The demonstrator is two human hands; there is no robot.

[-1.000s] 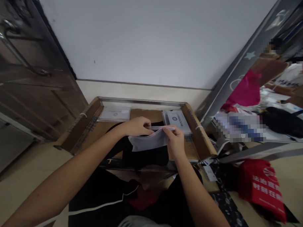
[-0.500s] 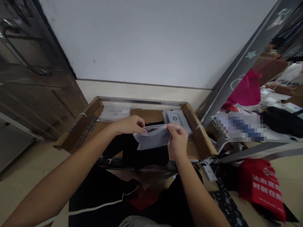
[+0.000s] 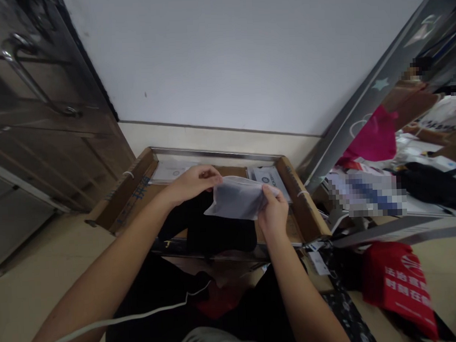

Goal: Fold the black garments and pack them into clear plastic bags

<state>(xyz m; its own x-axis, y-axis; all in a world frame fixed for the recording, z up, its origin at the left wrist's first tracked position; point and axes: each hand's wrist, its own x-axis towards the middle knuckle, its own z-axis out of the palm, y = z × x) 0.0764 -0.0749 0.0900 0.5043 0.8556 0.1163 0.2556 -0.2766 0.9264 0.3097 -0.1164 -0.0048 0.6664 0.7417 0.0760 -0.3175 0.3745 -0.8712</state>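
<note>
A frosted plastic pouch (image 3: pixel 238 198) with something dark showing through it hangs between my hands, above a black cloth item (image 3: pixel 222 233). My left hand (image 3: pixel 200 182) pinches its upper left corner between thumb and forefinger. At the pouch's right end my right hand (image 3: pixel 273 204) is closed, thumb on the near face. Beneath lies a cardboard-lined tray (image 3: pixel 139 204). At its back left is a stack of clear bags (image 3: pixel 171 170); at its back right, partly behind my right hand, lie printed bags (image 3: pixel 269 178) with a round logo.
A white wall (image 3: pixel 217 66) rises behind the tray, and a metal door with a handle (image 3: pixel 38 83) stands at left. To the right is a cluttered table (image 3: pixel 430 184) with a pink bag (image 3: pixel 378 136). A red bag (image 3: pixel 398 285) sits on the floor below it.
The pouch's mouth, parted before, now lies nearly flat, and its face is turned more toward me. My left hand has risen slightly. The view has shifted a little.
</note>
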